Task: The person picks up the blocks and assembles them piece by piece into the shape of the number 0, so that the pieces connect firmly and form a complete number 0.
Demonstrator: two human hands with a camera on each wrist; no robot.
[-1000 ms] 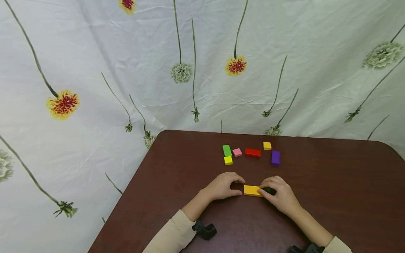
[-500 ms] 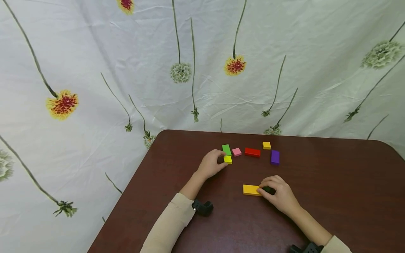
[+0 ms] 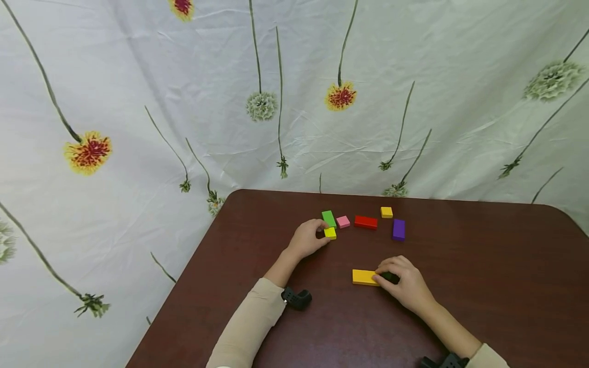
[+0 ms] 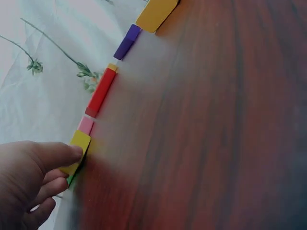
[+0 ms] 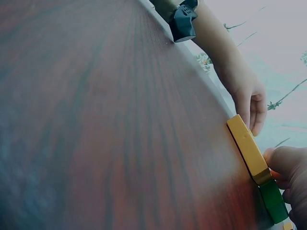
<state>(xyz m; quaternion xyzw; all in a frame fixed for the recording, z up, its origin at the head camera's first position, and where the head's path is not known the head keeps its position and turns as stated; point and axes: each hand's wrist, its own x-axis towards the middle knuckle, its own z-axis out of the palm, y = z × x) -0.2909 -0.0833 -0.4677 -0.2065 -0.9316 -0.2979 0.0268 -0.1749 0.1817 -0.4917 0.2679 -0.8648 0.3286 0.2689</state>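
Observation:
My left hand (image 3: pixel 307 238) is at a small bright yellow block (image 3: pixel 330 233), thumb on its near face and fingers at the far side, pinching it in the left wrist view (image 4: pixel 79 148). A green block (image 3: pixel 329 219) lies just behind it. My right hand (image 3: pixel 405 283) holds the right end of a long orange-yellow block (image 3: pixel 364 277) between thumb and fingers. A dark green block (image 5: pixel 273 201) stands end to end with that block, partly hidden by the hand in the head view.
Toward the back of the brown table (image 3: pixel 483 266) lie a pink block (image 3: pixel 342 222), a red block (image 3: pixel 365 222), a small yellow-orange block (image 3: pixel 386 212) and a purple block (image 3: pixel 399 230). A flower-patterned cloth (image 3: pixel 207 76) hangs behind the table.
My left hand has moved from beside the long orange-yellow block, away and to the left, to the small yellow block, and pinches it. My right hand has stayed in place.

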